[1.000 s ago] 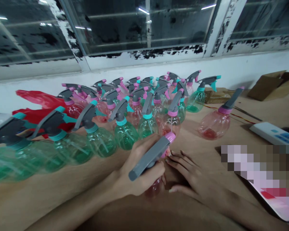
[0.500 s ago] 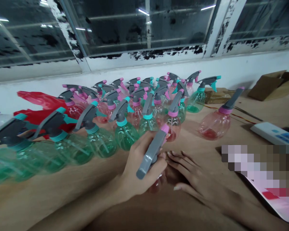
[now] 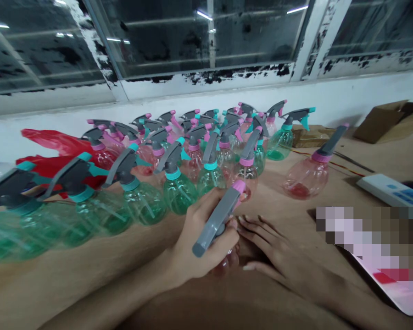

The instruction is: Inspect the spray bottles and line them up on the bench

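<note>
My left hand (image 3: 203,233) is wrapped round the neck of a spray bottle (image 3: 218,220) with a grey head and a pink nozzle. Most of its pink see-through body is hidden beneath the hand. Just right of it, my right hand (image 3: 275,250) lies with fingers stretched out, low over the table and holding nothing. Beyond the hands stands a pink spray bottle (image 3: 246,172), and a green spray bottle (image 3: 179,190) is to its left. Another pink spray bottle (image 3: 306,176) stands apart on the right.
More green spray bottles (image 3: 103,215) line the left side of the table (image 3: 151,293). Behind are a red plastic bag (image 3: 58,146) and a crowd of spray bottles. On the right are a cardboard box (image 3: 388,121), a white device with blue buttons (image 3: 392,189) and a partly blurred flat object (image 3: 395,288).
The held spray bottle's head has shifted very slightly left and down. My left hand keeps its grip, and my right hand stays almost in place, its thumb a little further left.
</note>
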Tool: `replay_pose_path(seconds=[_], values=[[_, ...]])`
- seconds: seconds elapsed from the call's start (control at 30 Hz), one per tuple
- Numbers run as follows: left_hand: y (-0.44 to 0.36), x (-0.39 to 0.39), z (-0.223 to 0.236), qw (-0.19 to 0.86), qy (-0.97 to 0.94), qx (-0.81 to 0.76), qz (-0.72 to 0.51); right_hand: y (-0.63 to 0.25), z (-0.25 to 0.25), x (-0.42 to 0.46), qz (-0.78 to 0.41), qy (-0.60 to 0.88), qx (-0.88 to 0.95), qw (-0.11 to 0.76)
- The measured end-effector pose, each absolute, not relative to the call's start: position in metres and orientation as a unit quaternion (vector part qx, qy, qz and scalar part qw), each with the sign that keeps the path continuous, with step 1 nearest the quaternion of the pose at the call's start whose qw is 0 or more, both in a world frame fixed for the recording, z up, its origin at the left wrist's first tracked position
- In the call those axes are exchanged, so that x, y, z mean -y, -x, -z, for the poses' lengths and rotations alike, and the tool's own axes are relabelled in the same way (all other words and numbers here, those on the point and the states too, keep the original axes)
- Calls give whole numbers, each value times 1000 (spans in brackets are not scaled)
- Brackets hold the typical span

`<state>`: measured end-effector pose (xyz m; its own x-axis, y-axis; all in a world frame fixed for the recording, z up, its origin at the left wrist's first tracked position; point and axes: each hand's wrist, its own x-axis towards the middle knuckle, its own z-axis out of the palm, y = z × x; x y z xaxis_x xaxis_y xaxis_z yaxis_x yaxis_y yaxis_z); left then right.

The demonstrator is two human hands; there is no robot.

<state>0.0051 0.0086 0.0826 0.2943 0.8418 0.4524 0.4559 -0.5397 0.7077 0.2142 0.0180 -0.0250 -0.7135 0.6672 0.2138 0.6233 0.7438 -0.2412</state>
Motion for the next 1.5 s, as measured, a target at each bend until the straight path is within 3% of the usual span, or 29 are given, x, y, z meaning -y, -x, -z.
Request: replay_pose_path(seconds=[1.5], values=[[-3,-12,-94,206,-814,-351,-415,-214,26,-18,-81,350,919,161]])
